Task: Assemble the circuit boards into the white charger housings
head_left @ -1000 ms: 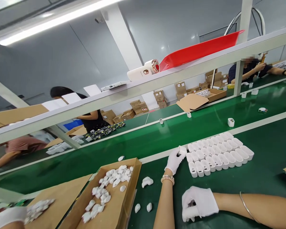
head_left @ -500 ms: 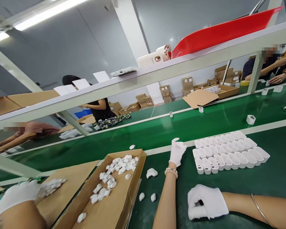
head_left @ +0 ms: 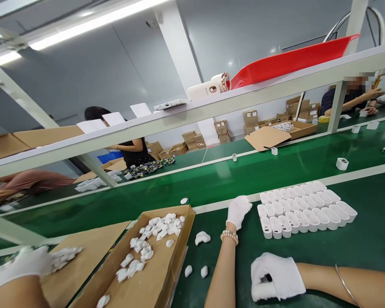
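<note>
At lower right, the gloved right hand point(head_left: 276, 277) curls inward; whether it grips anything cannot be told. Farther in, the left hand point(head_left: 238, 212) bunches, its hold likewise unclear. Beside it, right of centre, white oval housings point(head_left: 306, 202) stand in rows on the green surface point(head_left: 333, 247), probably light and stiff, best pinched across their side walls.

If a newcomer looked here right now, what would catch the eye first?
First, probably, the long red object on the shelf, at upper right. Then the white cases arranged in three rows on the green table, right of the left hand. Left of that hand, white pieces lie in a cardboard box.
</note>
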A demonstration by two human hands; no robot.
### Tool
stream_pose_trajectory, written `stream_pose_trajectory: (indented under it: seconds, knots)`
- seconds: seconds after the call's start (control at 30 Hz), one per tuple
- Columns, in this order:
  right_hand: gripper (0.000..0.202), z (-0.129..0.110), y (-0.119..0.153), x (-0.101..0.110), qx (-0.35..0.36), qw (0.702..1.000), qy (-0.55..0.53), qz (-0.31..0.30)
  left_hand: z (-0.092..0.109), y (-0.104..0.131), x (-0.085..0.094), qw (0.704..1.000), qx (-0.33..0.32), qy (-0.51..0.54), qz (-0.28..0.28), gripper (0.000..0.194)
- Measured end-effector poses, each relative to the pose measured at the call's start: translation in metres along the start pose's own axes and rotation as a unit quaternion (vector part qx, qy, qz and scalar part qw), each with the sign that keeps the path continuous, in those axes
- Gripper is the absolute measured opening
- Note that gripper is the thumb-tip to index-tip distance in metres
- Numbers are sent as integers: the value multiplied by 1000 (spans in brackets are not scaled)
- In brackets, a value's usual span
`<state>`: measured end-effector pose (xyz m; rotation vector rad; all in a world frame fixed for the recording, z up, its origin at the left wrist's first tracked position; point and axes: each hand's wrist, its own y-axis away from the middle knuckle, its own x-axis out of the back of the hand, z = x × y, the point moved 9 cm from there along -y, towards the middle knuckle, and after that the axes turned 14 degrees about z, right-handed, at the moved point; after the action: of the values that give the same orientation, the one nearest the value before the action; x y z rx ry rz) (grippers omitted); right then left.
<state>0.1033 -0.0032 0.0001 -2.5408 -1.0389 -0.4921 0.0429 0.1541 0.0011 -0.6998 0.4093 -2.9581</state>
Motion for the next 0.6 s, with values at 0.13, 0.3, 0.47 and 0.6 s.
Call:
stream_pose_trajectory:
  seconds: [0.13,0.3,0.47,0.6]
  knots:
    - [22,1,1,-2,14,1000,6,2,-6,20,6,1000,-9,-12,-8,22]
    - [29,20,3,-11,9,1000,8,-14,-13,34,6,1000,-16,-13,-16,22]
    - [29,18,4,-11,19,1000,16,-15,-17,26,3,1000,-19,-7,-17,24]
    - [25,12,5,-11,22,1000,6,-22,-27,28,3,1000,-11,-8,-17,23]
